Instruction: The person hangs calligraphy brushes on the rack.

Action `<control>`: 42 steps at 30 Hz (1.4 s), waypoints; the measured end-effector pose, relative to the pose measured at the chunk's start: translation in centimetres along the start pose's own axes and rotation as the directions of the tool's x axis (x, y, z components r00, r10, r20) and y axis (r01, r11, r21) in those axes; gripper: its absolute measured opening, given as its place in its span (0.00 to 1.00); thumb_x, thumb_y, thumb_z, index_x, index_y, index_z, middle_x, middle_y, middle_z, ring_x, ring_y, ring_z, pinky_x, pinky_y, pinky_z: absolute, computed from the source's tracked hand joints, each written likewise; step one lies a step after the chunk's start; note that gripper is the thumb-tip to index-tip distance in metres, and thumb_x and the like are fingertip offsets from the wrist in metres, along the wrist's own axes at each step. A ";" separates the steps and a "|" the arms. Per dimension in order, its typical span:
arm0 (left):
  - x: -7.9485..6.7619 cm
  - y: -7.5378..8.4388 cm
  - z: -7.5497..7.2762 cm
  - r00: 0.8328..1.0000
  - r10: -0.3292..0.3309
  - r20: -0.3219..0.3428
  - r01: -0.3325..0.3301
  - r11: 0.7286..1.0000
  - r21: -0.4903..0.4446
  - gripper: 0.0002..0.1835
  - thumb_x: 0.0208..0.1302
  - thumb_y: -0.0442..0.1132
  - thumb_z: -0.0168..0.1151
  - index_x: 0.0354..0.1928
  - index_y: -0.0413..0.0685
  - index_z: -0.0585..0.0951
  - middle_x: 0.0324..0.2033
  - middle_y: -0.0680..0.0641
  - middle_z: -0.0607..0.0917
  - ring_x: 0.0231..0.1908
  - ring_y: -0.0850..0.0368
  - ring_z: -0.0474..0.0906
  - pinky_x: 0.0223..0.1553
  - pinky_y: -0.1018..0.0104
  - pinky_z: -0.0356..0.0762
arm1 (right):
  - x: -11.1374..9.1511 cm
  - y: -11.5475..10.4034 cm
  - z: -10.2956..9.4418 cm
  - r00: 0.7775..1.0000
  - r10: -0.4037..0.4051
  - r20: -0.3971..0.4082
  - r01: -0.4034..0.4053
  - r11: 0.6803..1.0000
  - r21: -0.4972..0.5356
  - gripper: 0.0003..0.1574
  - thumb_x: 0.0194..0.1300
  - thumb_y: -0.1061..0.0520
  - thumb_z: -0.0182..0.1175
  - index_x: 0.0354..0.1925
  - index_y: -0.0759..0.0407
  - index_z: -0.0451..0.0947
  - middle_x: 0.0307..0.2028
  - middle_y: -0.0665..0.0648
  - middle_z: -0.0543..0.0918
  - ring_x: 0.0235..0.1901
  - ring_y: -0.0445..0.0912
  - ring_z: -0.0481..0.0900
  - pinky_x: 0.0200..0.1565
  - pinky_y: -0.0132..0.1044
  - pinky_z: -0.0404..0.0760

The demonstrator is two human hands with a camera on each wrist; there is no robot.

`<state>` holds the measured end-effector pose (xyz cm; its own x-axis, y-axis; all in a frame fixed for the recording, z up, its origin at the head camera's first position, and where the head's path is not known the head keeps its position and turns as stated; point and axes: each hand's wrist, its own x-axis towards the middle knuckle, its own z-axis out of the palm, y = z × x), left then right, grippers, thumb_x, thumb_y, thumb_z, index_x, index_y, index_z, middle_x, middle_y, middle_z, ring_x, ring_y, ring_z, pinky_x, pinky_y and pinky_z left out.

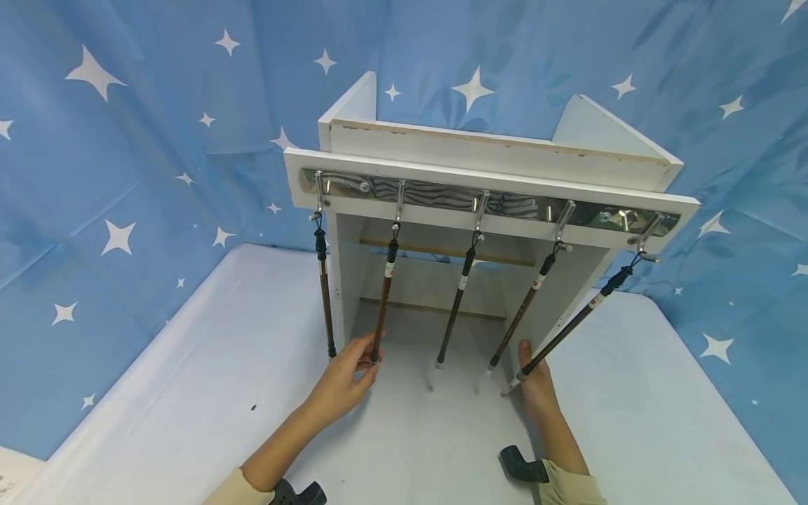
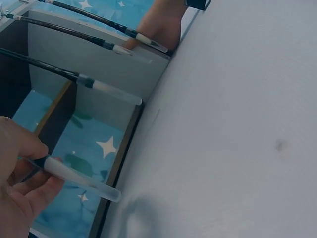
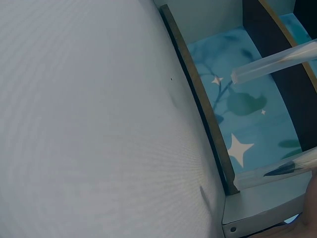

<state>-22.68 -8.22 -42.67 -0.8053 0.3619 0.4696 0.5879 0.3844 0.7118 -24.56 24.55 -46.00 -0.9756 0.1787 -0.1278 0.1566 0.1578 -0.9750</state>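
Several calligraphy brushes with dark handles and clear tip caps hang by loops from a metal hook rail point(image 1: 454, 195) on a white rack point(image 1: 625, 165). My left hand point(image 1: 344, 379) pinches the second brush from the left point(image 1: 384, 301) low on its handle, and its capped tip point(image 2: 81, 179) points out past the fingers in the left wrist view. Beside that hand hangs the leftmost brush point(image 1: 325, 294). At the rack's right side panel point(image 1: 555, 280), my right hand point(image 1: 539, 389) grips the edge, partly behind the rightmost brush point(image 1: 577, 319).
The rack stands on a white-covered table point(image 1: 252, 337) before a blue star-patterned curtain point(image 1: 189, 126). Two more brushes hang in the middle, the nearer one point(image 1: 457, 305) between the hands. Crossboards point(image 1: 442, 252) span the rack's inside.
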 end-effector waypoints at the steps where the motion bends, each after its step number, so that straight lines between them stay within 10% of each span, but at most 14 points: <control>1: 0.0 -0.1 0.1 1.000 -0.005 0.002 0.005 1.000 -0.009 0.28 0.55 0.22 0.57 0.60 0.36 0.66 0.42 0.42 0.78 0.42 0.53 0.78 0.43 0.70 0.80 | 0.0 0.0 0.0 1.000 -0.001 0.000 0.001 1.000 0.002 0.47 0.68 0.34 0.35 0.71 0.54 0.29 0.71 0.61 0.33 0.70 0.59 0.30 0.67 0.60 0.34; 42: -1.1 -2.6 1.7 0.979 -0.170 0.115 0.161 0.984 0.078 0.21 0.56 0.26 0.57 0.54 0.33 0.70 0.42 0.42 0.78 0.40 0.50 0.80 0.41 0.69 0.80 | -0.2 0.0 0.1 1.000 -0.002 -0.006 0.002 1.000 0.018 0.50 0.66 0.32 0.37 0.71 0.56 0.29 0.71 0.63 0.34 0.70 0.59 0.32 0.67 0.60 0.36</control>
<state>-23.16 -8.19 -45.91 -0.8790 0.3870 0.2786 0.4544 0.5028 0.7353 -24.41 24.44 -45.95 -0.9749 0.1843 -0.1247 0.1517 0.1407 -0.9784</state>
